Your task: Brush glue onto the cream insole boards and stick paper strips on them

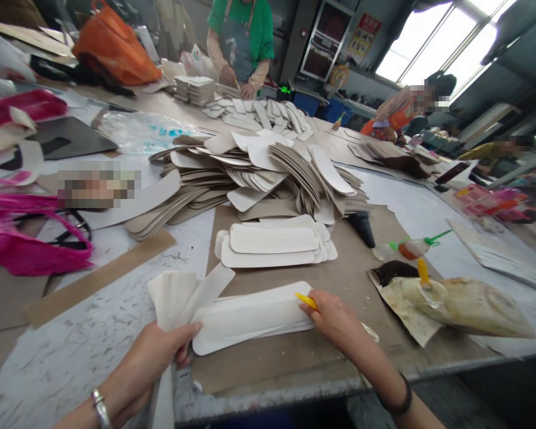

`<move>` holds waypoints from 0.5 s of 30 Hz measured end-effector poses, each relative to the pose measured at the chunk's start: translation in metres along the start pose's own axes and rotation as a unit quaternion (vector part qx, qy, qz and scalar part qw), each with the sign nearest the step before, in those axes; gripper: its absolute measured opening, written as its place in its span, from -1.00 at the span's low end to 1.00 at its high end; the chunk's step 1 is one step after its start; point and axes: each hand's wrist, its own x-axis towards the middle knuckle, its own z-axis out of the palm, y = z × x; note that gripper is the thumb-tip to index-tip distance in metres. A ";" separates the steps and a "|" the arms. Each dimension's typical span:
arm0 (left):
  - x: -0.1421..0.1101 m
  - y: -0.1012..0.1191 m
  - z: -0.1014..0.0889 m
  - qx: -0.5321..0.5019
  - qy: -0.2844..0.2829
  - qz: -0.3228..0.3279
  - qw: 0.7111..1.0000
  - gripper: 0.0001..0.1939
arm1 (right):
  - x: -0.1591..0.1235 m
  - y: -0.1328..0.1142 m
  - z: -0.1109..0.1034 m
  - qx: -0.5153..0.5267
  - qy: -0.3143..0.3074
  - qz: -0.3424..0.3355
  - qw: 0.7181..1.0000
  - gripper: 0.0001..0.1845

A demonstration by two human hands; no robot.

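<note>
Left hand (158, 351) pinches bundled white strips (173, 298), apparently for ready access; right hand (333, 313) pinches a yellow tool (307, 301) at the white panel (250, 319), flat on brown sheeting (268, 357), presumably shielding the desk (84, 325).

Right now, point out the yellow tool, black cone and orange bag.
Yellow tool (307, 301): head view, its visible part.
Black cone (362, 229): head view, middle of its side.
Orange bag (115, 49): head view, middle of its body.

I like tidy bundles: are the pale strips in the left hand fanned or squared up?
Fanned: above the left hand, the pale strips spread apart, and one angles off to the right.
</note>
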 end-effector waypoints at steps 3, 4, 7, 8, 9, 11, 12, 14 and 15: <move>0.000 0.002 0.000 0.004 -0.014 -0.006 1.000 -0.57 | 0.002 -0.005 -0.001 -0.016 0.026 0.000 1.000 -0.80; 0.000 0.002 0.000 0.008 -0.014 -0.005 1.000 -0.57 | 0.003 -0.006 -0.002 -0.022 0.031 -0.001 0.999 -0.79; -0.001 0.003 0.000 0.016 -0.014 -0.003 1.000 -0.56 | 0.008 -0.006 -0.002 -0.037 0.037 0.000 0.999 -0.80; -0.002 0.004 0.000 0.019 -0.014 -0.002 1.000 -0.56 | 0.010 -0.005 -0.001 -0.041 0.036 0.000 0.999 -0.81; -0.002 0.005 0.001 0.021 -0.014 -0.001 1.000 -0.56 | 0.011 -0.005 -0.001 -0.046 0.034 -0.001 0.998 -0.82; -0.004 0.009 0.002 0.021 -0.009 -0.006 1.000 -0.56 | 0.014 -0.004 -0.001 -0.054 0.029 -0.005 0.998 -0.82; -0.005 0.010 0.003 0.022 -0.005 -0.013 1.000 -0.56 | 0.016 -0.004 -0.002 -0.057 0.026 -0.008 0.998 -0.82; -0.005 0.011 0.004 0.026 0.002 -0.024 0.999 -0.56 | 0.018 -0.004 -0.003 -0.063 0.021 -0.013 0.998 -0.80; -0.004 0.010 0.004 0.029 0.006 -0.027 0.999 -0.55 | 0.019 -0.004 -0.004 -0.065 0.019 -0.015 0.998 -0.80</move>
